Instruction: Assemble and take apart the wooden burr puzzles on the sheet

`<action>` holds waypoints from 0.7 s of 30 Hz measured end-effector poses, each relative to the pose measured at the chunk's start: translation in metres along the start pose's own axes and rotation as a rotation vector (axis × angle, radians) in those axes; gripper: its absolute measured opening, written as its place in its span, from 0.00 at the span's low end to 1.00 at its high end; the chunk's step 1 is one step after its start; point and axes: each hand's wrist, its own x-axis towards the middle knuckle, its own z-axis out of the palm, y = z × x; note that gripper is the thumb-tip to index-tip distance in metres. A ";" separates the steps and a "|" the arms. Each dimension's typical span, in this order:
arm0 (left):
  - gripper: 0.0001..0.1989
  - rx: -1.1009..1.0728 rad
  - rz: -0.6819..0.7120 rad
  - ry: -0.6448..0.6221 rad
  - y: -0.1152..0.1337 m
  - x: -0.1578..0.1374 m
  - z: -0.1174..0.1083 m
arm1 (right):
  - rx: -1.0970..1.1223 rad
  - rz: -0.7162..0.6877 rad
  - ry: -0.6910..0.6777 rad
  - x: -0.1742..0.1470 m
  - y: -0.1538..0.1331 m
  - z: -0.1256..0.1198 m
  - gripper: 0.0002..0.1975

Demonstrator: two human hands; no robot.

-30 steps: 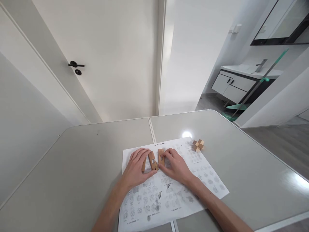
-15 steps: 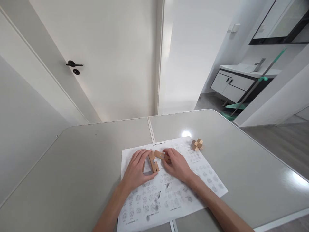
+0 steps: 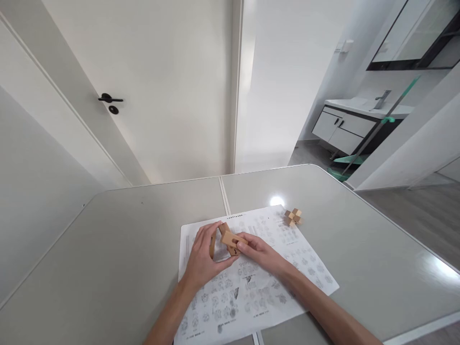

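My left hand [image 3: 200, 256] is closed round a notched wooden puzzle piece [image 3: 235, 251], fingers at its far end and thumb at its near end, which bears a dark mark. Pinched in my right hand [image 3: 259, 251] is a second wooden puzzle piece [image 3: 229, 237] with a slot in it. This one lies crosswise over the first and hides its middle; whether the two interlock I cannot tell. Another wooden piece [image 3: 212, 244] shows partly under my left palm. Beneath both hands spreads a printed paper sheet [image 3: 247, 306] with rows of small diagrams.
An interlocked wooden burr puzzle [image 3: 293, 217] sits at the sheet's far right edge. The grey table [image 3: 108, 268] has a pale seam [image 3: 224, 196] across it. Beyond stand a white door [image 3: 172, 96] and, at right, a washbasin cabinet [image 3: 345, 124] with a green-handled broom [image 3: 388, 119].
My right hand has lifted its piece from the sheet, turned it and brought it left over the piece in my left hand. The left hand has hardly moved.
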 end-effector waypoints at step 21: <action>0.24 -0.700 -0.402 -0.355 0.002 0.011 -0.010 | 0.076 -0.071 0.182 0.002 0.008 -0.003 0.20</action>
